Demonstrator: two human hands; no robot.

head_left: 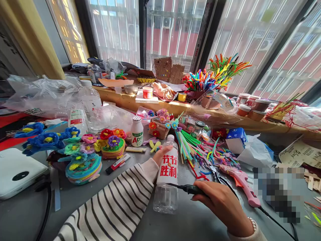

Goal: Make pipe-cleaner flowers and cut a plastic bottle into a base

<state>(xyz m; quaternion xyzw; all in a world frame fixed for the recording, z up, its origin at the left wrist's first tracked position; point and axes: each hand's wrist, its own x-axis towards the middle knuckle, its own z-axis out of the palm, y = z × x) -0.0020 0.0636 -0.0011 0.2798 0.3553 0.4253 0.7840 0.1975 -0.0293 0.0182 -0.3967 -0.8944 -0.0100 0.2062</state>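
Observation:
A clear plastic bottle (168, 198) stands on the table, wrapped in a white label with red characters. My left hand (162, 154) grips it around the upper part from the left; most of its fingers are hidden behind the bottle. In my right hand (217, 197) is a dark-handled knife (192, 189), held with fingers closed round the handle. Its thin dark blade points left and lies against the bottle near the label's lower edge. I cannot tell whether the blade has pierced the plastic. A bead bracelet circles my right wrist.
A pink glue gun (242, 184) with a cord and some pliers (214, 174) lie to the right. Pipe cleaners (192, 145) are heaped behind the bottle. Fuzzy flower pots (84, 169), a white drink bottle (136, 131) and a cutter (117, 163) sit left. A white device (20, 174) is farther left.

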